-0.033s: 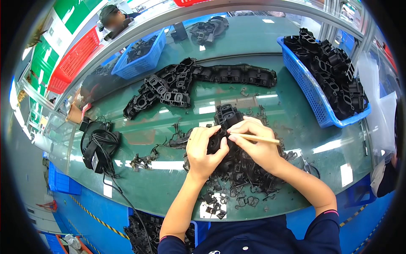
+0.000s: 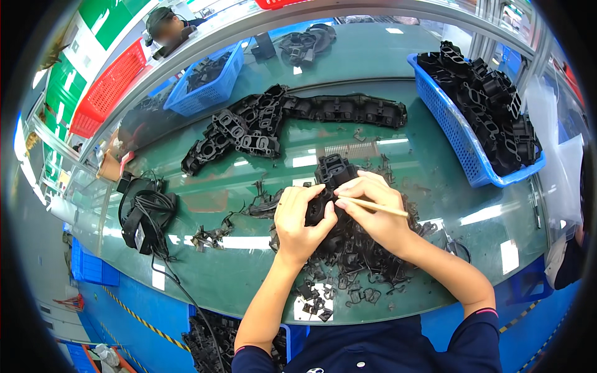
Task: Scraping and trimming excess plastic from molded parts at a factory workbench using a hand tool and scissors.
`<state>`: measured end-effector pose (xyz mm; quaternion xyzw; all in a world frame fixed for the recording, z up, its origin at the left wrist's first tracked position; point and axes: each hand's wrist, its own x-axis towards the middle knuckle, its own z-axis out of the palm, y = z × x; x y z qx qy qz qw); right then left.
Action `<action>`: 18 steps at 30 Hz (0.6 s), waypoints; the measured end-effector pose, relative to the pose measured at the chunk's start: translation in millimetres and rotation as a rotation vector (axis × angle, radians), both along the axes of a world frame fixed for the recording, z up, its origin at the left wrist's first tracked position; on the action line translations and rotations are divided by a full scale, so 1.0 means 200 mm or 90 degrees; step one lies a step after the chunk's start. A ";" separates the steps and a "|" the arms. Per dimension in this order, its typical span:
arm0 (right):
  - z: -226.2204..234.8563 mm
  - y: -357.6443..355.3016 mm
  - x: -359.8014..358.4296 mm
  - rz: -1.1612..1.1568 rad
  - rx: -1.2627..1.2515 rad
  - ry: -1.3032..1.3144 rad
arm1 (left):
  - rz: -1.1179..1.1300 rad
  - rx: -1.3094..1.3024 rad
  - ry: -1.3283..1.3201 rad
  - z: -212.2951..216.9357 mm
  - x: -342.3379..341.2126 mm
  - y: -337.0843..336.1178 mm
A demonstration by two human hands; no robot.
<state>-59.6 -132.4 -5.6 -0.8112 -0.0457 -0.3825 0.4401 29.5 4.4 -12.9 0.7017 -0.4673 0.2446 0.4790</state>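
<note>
My left hand (image 2: 300, 219) grips a black moulded plastic part (image 2: 331, 174) from the left side, over the middle of the green glass table (image 2: 249, 273). My right hand (image 2: 375, 208) holds a thin wooden stick (image 2: 373, 206) against the same part, its tip pointing left at the part's edge. Under and in front of both hands lies a heap of thin black plastic trimmings (image 2: 348, 261).
A long row of black moulded parts (image 2: 273, 121) lies across the table's far half. A blue basket (image 2: 479, 105) full of black parts stands at right, another blue basket (image 2: 208, 84) at back left. A black cabled device (image 2: 146, 217) sits at left. Another person (image 2: 168, 25) is beyond the table.
</note>
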 end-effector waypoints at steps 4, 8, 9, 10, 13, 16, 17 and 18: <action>-0.02 0.00 0.02 -0.069 -0.196 -0.092 | -0.013 0.022 -0.054 0.00 -0.01 -0.01; -0.01 -0.01 0.02 -0.059 -0.052 -0.073 | 0.023 -0.010 0.015 0.00 0.00 -0.01; 0.00 -0.02 0.03 -0.072 -0.034 -0.059 | 0.026 -0.022 0.033 0.00 0.00 -0.01; 0.00 -0.03 0.03 -0.084 -0.017 -0.046 | 0.034 -0.019 0.055 0.00 0.00 0.00; 0.03 -0.09 0.03 -0.140 -0.141 -0.097 | 0.067 -0.058 0.156 0.01 -0.01 0.01; 0.08 -0.16 0.02 -0.213 -0.194 -0.087 | 0.039 -0.216 0.358 0.01 0.03 0.02; 0.08 -0.19 0.02 -0.229 -0.219 -0.079 | 0.012 -0.287 0.442 0.02 0.03 0.02; 0.09 -0.22 0.02 -0.246 -0.234 -0.080 | 0.002 -0.303 0.476 0.04 0.04 0.04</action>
